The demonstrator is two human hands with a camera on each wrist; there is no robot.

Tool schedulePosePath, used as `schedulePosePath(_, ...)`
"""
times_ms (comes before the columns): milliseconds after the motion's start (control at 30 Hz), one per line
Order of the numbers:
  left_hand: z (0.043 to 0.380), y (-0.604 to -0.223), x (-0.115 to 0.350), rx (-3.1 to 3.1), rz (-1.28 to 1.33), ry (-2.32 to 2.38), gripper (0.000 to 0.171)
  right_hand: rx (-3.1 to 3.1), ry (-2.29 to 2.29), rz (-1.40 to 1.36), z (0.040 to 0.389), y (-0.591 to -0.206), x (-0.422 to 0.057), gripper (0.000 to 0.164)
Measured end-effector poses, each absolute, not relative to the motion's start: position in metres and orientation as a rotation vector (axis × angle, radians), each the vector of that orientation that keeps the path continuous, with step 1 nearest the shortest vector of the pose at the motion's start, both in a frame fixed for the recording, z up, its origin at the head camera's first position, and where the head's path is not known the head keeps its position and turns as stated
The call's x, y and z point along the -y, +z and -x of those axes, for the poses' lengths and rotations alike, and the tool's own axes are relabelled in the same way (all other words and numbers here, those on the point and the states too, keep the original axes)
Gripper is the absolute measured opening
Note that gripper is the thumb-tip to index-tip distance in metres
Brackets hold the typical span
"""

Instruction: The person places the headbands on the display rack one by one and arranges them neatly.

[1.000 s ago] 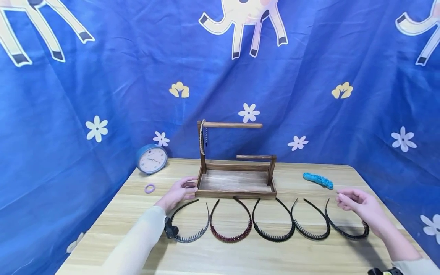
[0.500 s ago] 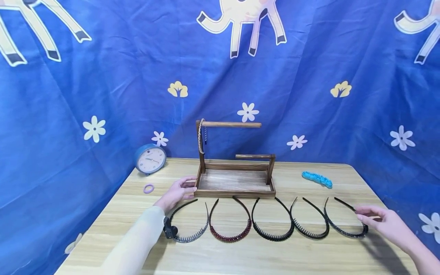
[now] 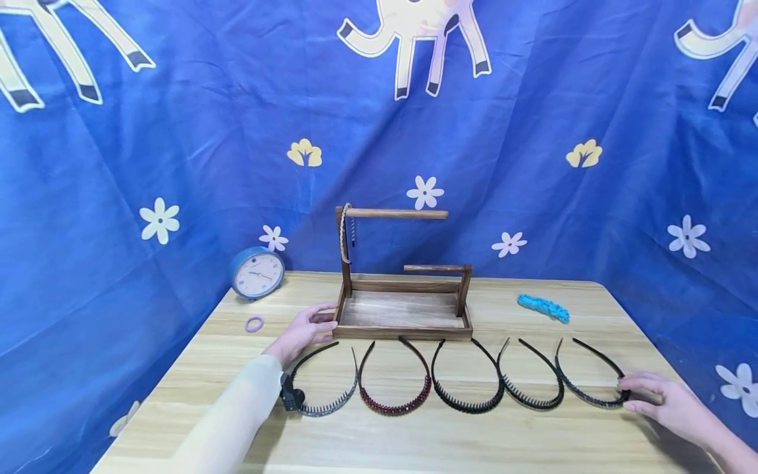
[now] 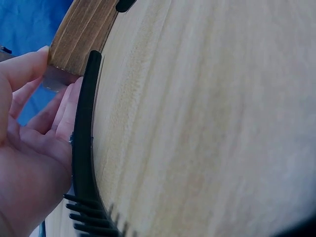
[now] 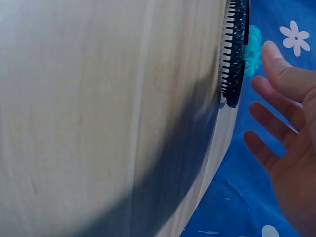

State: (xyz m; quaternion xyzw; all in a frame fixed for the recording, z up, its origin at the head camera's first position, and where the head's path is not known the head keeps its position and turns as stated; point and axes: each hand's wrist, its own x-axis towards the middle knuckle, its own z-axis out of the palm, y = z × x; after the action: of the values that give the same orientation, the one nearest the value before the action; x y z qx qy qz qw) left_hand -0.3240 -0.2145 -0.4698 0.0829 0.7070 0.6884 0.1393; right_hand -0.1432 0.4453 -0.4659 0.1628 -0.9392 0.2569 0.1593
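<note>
Near the middle of the table stands a wooden stand (image 3: 403,334), a shallow tray with two horizontal rods at different heights. My left hand (image 3: 301,332) holds its front left corner, and the left wrist view shows the thumb on the wood (image 4: 81,37) and fingers beside it. A toothed headband (image 4: 85,128) lies close to that palm. At the right end of the headband row, my right hand (image 3: 663,398) reaches round the outer side of a black headband (image 3: 598,400). In the right wrist view its thumb and fingers are spread, just off the headband's toothed band (image 5: 234,59).
Several headbands line the table's front, including grey (image 3: 328,408), dark red (image 3: 393,409) and black (image 3: 470,406) ones. A braided headband (image 3: 343,237) hangs on the upper rod (image 3: 397,214). Around lie a blue clock (image 3: 258,273), purple ring (image 3: 254,324) and turquoise fuzzy band (image 3: 543,307).
My right hand has come down and outward, from above the rightmost headband to its outer side. The left hand stays at the stand's corner. The headbands keep their places.
</note>
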Motion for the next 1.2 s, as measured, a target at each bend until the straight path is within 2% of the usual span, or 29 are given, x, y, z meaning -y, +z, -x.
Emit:
schedulePosePath(267,0.322,-0.469,0.213,-2.045,-0.264,1.997,0.060,2.558,0.603,-0.692,0.150,-0.482,-0.450,0.037)
schedulePosePath(867,0.324,-0.468,0.212,-2.050,-0.235,2.002,0.058,2.486,0.323,-0.711,0.157,-0.479,-0.444,0.037)
schedulePosePath(1200,0.322,-0.469,0.213,-2.077,-0.267,1.976,0.058,2.381,0.510,-0.705,0.162,-0.465,-0.430,0.039)
